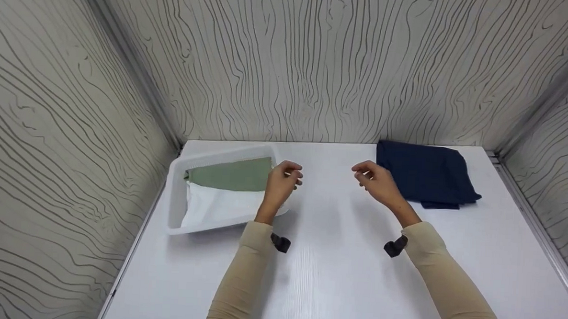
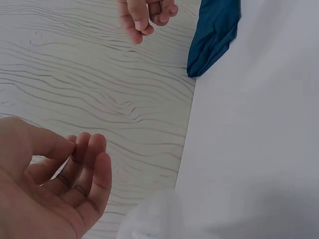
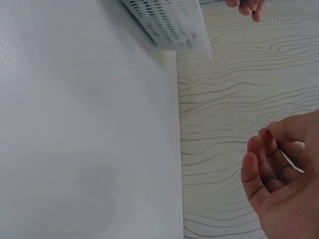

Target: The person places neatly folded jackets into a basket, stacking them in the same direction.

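Observation:
Both hands hover over the white table with loosely curled fingers and nothing in them. The left hand (image 1: 281,184) is just by the right end of a white plastic basket (image 1: 177,203). Inside the basket a folded green cloth (image 1: 233,174) lies behind a white cloth (image 1: 222,205). The right hand (image 1: 378,183) is beside a folded navy blue cloth (image 1: 422,170) at the back right. In the left wrist view the left hand (image 2: 65,179) shows its palm. The right wrist view likewise shows the palm of the right hand (image 3: 286,174).
The white table (image 1: 317,276) ends against a wood-grain patterned back wall (image 1: 292,69). A similar panel (image 1: 58,169) rises on the left, and another stands on the right. A small dark camera (image 1: 280,243) is strapped to the left wrist, with another camera (image 1: 395,246) on the right.

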Demonstrator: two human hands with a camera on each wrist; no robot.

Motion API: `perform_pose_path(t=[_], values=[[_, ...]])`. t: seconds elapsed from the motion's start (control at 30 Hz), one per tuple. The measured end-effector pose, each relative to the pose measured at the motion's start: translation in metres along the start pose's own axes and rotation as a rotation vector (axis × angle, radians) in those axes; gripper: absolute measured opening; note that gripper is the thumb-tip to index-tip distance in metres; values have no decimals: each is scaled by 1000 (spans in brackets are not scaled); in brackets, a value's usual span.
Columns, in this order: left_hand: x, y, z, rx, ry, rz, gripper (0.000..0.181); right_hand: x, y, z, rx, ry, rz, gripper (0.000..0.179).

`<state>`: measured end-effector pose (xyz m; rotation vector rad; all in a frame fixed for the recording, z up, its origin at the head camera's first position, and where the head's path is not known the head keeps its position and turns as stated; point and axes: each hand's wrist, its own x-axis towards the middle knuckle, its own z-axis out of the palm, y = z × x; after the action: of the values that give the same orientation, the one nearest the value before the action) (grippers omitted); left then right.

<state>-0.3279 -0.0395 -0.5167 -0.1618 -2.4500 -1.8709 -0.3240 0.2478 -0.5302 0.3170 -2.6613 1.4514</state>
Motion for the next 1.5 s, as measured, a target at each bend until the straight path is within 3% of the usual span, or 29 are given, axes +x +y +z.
perform_pose_path(t=[0.17,0.33,0.87,1.27,1.37,1.5], values=[[2,4,33,33,-50,5,21,-8,17,-21,-20,59,62,24],[5,6,57,47,-100,15,21,-18,31,-42,-26,91,121,30],[10,12,113,41,-221,7,16,-35,89,-113,-62,214,285,39],[8,16,135,106,-253,32,15,-45,127,-144,-157,320,404,45],[8,16,136,128,-263,37,17,-46,132,-149,-189,282,449,53],[8,14,136,148,-264,39,17,-49,139,-154,-261,150,533,69]])
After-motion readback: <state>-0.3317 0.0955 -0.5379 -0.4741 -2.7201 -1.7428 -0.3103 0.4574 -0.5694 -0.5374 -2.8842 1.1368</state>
